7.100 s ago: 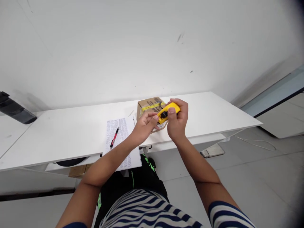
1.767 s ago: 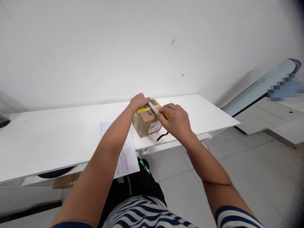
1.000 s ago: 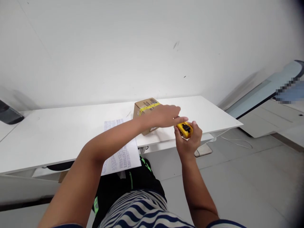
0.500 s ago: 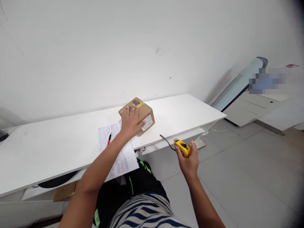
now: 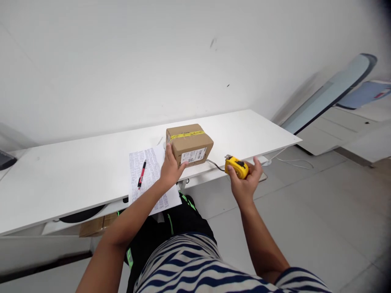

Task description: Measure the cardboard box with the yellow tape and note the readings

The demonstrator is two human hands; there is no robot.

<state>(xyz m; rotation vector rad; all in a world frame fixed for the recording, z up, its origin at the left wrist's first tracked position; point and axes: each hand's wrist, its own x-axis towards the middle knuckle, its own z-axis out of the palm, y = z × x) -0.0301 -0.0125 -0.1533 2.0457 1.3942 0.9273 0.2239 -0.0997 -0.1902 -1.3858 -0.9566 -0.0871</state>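
Observation:
A small brown cardboard box with a yellow tape band and a white label stands near the front edge of the white table. My left hand grips the box at its left front corner. My right hand is closed round a yellow tape measure, held just off the table's front edge to the right of the box. A thin dark strap trails from the tape measure toward the box.
A printed sheet of paper lies left of the box and overhangs the table edge, with a red pen on it. A white wall stands behind the table. A cable runs over the grey floor at right.
The box has been turned so its labelled side faces me. My left hand slid from its top to its left corner. My right hand rose toward the table edge with the tape measure.

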